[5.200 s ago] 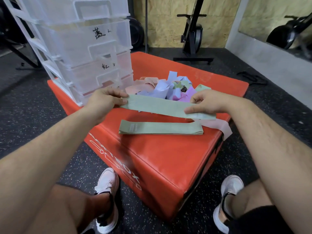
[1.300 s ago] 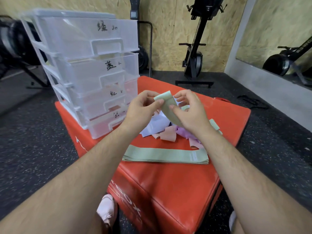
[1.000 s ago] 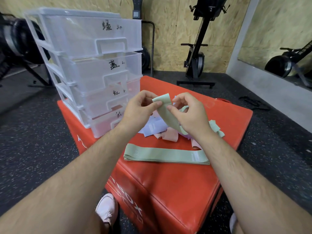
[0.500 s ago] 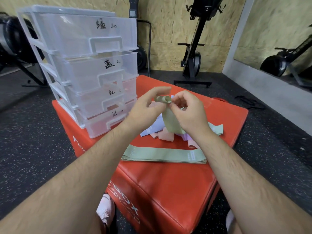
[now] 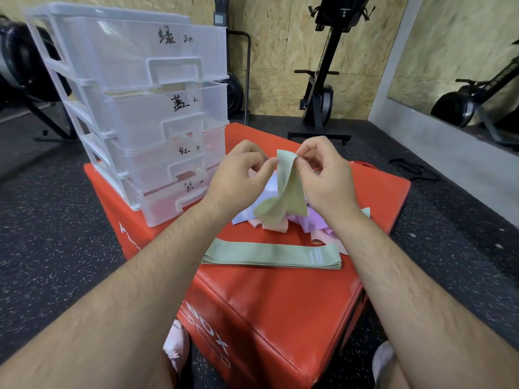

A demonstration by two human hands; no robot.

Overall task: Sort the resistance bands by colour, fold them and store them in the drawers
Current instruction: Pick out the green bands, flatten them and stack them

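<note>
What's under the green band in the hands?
A loose pile of lilac, pink and pale blue bands on the red box. The green band and right hand cover its middle.

Both the left hand and the right hand are pinching a green band above the red box.

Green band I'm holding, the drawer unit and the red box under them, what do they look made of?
Green band: likely woven elastic fabric, matt; it drapes and twists limply without shine.
Drawer unit: translucent rigid plastic, glossy; things behind show through, handles look moulded.
Red box: probably vinyl or faux leather over padding, semi-gloss; soft highlights, a seam along rounded edges.
</note>
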